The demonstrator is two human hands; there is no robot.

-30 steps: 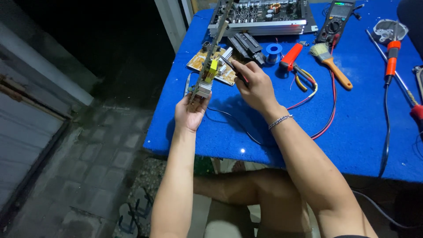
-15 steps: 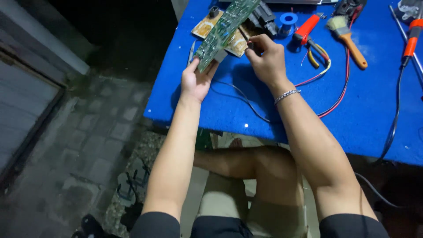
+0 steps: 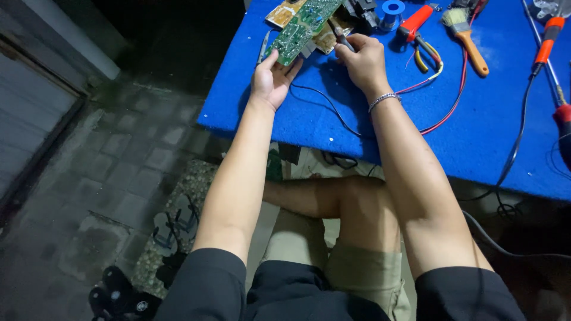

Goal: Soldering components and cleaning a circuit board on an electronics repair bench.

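Observation:
My left hand (image 3: 270, 76) holds a green circuit board (image 3: 302, 27) by its lower edge, tilted up over the blue table (image 3: 357, 119). My right hand (image 3: 361, 59) grips a thin dark tool (image 3: 341, 37) whose tip touches the board's right side. A bracelet sits on my right wrist. A second, tan circuit board (image 3: 284, 12) lies flat on the table behind the green one, partly hidden by it.
On the table lie red-handled pliers (image 3: 416, 27), a brush with an orange handle (image 3: 467, 35), a blue solder spool (image 3: 391, 10), red and black wires (image 3: 443, 110) and an orange-handled screwdriver (image 3: 544, 47). Sandals (image 3: 172, 226) rest on the paved floor at left.
The view has tipped downward, so the table sits higher in frame. The green board has swung from nearly upright to a flatter tilt, and my right hand has come against its side with the tool.

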